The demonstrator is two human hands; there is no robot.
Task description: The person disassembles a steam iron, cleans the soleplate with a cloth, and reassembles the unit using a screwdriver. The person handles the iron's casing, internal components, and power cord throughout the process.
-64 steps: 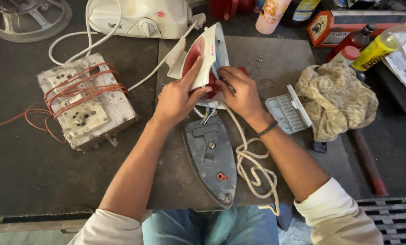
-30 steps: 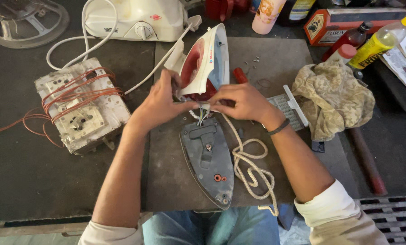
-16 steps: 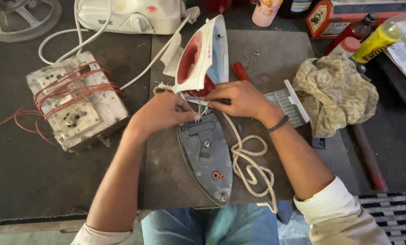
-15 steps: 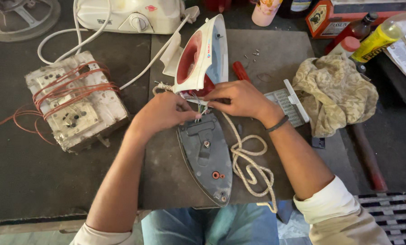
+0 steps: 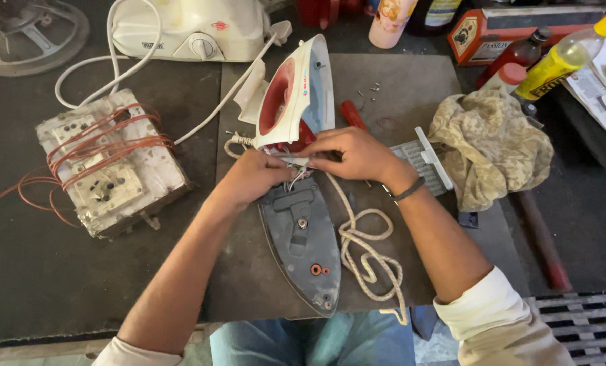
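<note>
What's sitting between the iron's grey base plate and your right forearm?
In the head view, a loosely coiled off-white cord lies on the grey mat between the base plate and the right forearm.

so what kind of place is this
Probably a small appliance repair bench: an opened clothes iron with its soleplate detached, a wire-wrapped switch block, a red-handled screwdriver and loose screws.
</note>
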